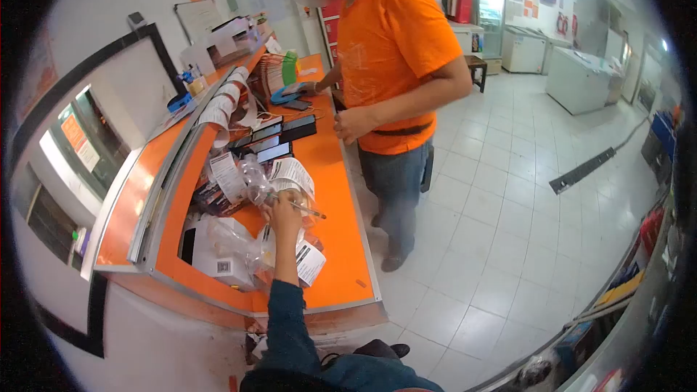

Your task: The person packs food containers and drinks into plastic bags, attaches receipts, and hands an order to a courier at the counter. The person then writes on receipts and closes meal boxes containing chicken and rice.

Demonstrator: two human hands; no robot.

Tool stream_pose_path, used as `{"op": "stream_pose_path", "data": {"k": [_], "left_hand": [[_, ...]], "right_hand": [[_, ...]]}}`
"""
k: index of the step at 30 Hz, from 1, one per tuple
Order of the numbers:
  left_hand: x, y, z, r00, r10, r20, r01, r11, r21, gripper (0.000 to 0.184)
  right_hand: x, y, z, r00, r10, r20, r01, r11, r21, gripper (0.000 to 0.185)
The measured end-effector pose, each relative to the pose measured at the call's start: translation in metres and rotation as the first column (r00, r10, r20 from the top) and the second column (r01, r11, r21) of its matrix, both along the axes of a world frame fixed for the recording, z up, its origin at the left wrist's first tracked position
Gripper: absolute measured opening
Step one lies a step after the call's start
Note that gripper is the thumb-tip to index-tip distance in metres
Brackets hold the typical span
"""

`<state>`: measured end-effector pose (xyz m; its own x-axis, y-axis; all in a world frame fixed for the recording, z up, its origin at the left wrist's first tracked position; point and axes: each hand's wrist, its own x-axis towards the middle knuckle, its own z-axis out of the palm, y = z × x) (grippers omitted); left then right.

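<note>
My left hand point(284, 210) reaches out over the orange counter point(335, 239), its fingers closed around a pen point(312, 210) whose shaft sticks out to the right. Right beside the fingers is a clear plastic bag point(255, 180); whether they also touch it I cannot tell. Printed paper slips point(292, 173) lie just beyond the hand, and another printed slip point(311, 264) is near my wrist. More clear plastic point(236, 239) is bunched to the left of my forearm, by a white box point(218, 267). My right hand is out of view.
Across the counter stands a person in an orange shirt point(392, 58), one hand on a blue item point(285, 94). Several phones point(274, 151) lie mid-counter. Paper rolls point(221, 109) line the raised ledge. Tiled floor point(479, 210) and white chest freezers point(581, 80) are to the right.
</note>
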<state>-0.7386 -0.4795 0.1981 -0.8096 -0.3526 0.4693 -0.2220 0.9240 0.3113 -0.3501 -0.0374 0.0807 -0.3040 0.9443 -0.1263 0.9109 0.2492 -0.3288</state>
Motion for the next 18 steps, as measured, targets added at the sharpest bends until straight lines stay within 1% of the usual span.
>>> {"op": "stream_pose_path", "data": {"k": [3,4,7,10,12,13,15,17,18], "left_hand": [[0.012,0.019,0.001,0.975,-0.084,-0.207,0.086,0.996,0.004,0.026],[0.014,0.03,0.0,0.892,-0.173,-0.418,0.159,0.985,-0.069,0.029],[0.022,0.056,-0.012,0.817,-0.386,-0.428,0.398,0.915,-0.064,0.028],[0.044,0.095,-0.016,0.806,-0.453,-0.381,0.466,0.882,-0.063,0.025],[0.051,0.103,-0.032,0.746,-0.525,-0.409,0.572,0.82,-0.008,0.026],[0.051,0.117,-0.038,0.694,-0.579,-0.427,0.648,0.761,0.02,0.027],[0.065,0.141,-0.051,0.574,-0.599,-0.558,0.731,0.682,0.019,0.022],[0.076,0.171,-0.065,0.431,-0.666,-0.609,0.859,0.51,0.051,0.018],[0.073,0.182,-0.092,0.283,-0.647,-0.708,0.958,0.232,0.171,0.017]], "right_hand": [[0.023,0.003,-0.005,0.998,-0.059,-0.007,0.059,0.998,0.025,0.078],[0.034,0.003,-0.009,0.997,-0.079,-0.006,0.079,0.996,0.036,0.078],[0.075,0.005,-0.019,0.988,-0.154,0.011,0.152,0.984,0.092,0.078],[0.13,0.009,-0.032,0.97,-0.241,0.038,0.232,0.959,0.163,0.078],[0.174,0.009,-0.04,0.947,-0.315,0.056,0.299,0.934,0.195,0.078],[0.199,0.008,-0.043,0.927,-0.367,0.07,0.346,0.914,0.212,0.078],[0.247,-0.011,-0.048,0.856,-0.505,0.108,0.473,0.85,0.232,0.077],[0.295,-0.039,-0.059,0.741,-0.651,0.163,0.613,0.755,0.231,0.077],[0.319,-0.05,-0.068,0.676,-0.711,0.192,0.675,0.703,0.225,0.077]]}}
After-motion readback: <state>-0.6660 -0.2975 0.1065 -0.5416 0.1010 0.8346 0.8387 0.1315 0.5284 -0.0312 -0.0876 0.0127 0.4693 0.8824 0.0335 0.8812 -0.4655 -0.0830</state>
